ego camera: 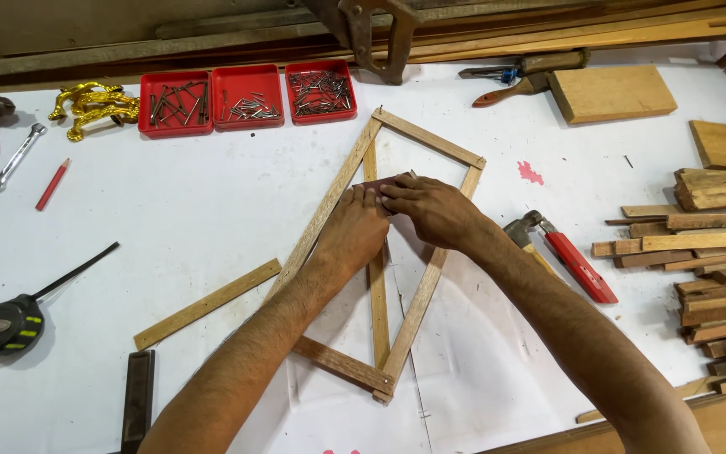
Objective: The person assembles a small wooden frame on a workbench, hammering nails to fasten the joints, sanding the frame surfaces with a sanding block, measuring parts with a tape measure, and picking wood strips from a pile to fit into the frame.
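Mid-desk, on the white sheet, a wooden frame point(426, 139) lies flat, a slanted four-sided outline of thin strips with a centre strip point(377, 311) running lengthwise inside it. Both hands meet over that centre strip near its upper half. Left hand point(353, 231) lies palm-down, fingers together, pressing on the strip and a small dark reddish piece point(388, 182), probably to pin them so nothing slides. Right hand point(432, 208) comes in from the right, fingertips closed on the same piece; whether it grips or only presses, cannot tell. Piece is mostly hidden, material unclear.

Flat placement gives the frame full support from the desk point(212, 193). A loose wooden strip point(207, 304) lies just left of the frame. Tools sit within reach: hammer point(524, 229) and red utility knife point(580, 267) just right of the right forearm, tape measure point(6, 324) far left, red pencil point(52, 184) and spanner point(12, 160) upper left. Three red trays point(247, 97) of nails and screws line the back edge, gold handles point(94, 105) beside them. Offcut stack point(716, 269) along the right edge, wood block point(611, 92) upper right.
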